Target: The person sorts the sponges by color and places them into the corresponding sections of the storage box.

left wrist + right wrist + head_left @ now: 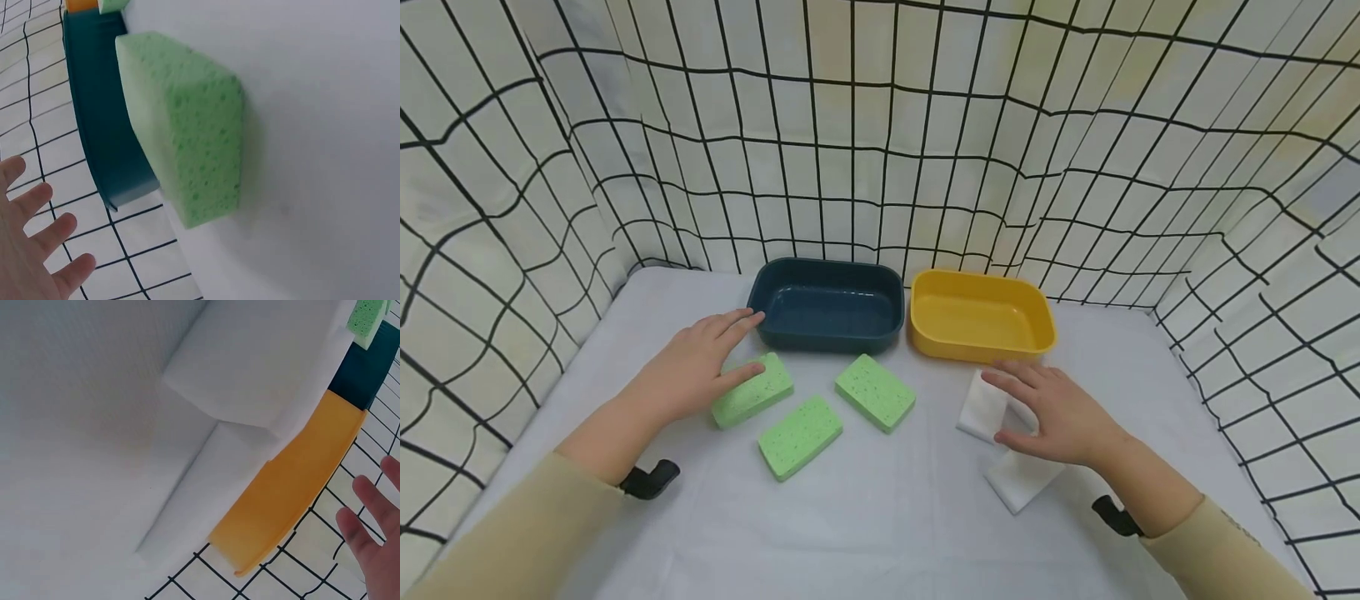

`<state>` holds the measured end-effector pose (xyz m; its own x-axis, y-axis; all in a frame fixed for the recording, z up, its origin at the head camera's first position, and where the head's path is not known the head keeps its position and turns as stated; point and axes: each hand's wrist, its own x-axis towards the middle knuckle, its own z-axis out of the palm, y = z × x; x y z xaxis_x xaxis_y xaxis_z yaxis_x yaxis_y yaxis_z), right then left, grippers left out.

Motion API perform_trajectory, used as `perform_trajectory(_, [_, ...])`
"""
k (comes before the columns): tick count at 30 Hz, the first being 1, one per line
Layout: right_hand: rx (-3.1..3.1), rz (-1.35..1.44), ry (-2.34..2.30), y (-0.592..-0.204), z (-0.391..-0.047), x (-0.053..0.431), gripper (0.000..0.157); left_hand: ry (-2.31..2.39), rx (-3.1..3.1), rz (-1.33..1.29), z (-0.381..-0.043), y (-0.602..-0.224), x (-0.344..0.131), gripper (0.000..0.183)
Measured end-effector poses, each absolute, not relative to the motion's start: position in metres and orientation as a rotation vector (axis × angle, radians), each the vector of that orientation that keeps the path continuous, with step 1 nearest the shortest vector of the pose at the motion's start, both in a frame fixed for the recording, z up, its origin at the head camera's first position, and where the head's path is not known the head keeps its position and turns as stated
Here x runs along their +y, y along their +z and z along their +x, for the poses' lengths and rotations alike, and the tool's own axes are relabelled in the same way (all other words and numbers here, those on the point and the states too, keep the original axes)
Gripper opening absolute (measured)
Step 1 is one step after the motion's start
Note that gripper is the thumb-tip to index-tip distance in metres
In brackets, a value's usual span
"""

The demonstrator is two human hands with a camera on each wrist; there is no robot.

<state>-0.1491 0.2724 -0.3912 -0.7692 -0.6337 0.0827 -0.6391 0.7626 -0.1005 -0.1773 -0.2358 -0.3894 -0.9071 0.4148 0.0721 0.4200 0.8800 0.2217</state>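
My left hand, fingers spread, hovers over the leftmost green sponge and overlaps part of it in the head view. Two more green sponges lie nearby, a front one and a right one. In the left wrist view the near sponge fills the middle, and nothing lies between the fingers. Over on the right, my right hand is held with fingers apart above two flat white rectangular pieces, a rear piece and a front piece. It covers part of them and holds nothing.
A dark blue tray and a yellow tray stand side by side at the back of the white-covered table. Black wire grid walls, backed by white sheeting, enclose the back and both sides.
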Motion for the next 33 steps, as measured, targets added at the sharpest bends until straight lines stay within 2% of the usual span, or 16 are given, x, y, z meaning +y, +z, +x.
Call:
perform_trajectory(6, [-2.961,1.052,0.257,-0.391,-0.145,0.275,0.066,-0.405,-3.102,-0.579,-0.192,-0.381,-0.245,0.085])
perform_trajectory(14, [-3.145,0.956,0.334,-0.392,-0.141,0.281,0.053,-0.423,-3.137,-0.53,-0.213,-0.383,-0.255,0.082])
perform_trajectory(26, [-3.468,0.786,0.519,-0.386,-0.139,0.294,0.056,-0.499,-3.268,-0.416,-0.235,-0.386,-0.261,0.09])
perform_trajectory(33, [-3.601,0.652,0.545,-0.389,-0.137,0.298,0.064,-0.493,-3.308,-0.426,-0.245,-0.387,-0.262,0.094])
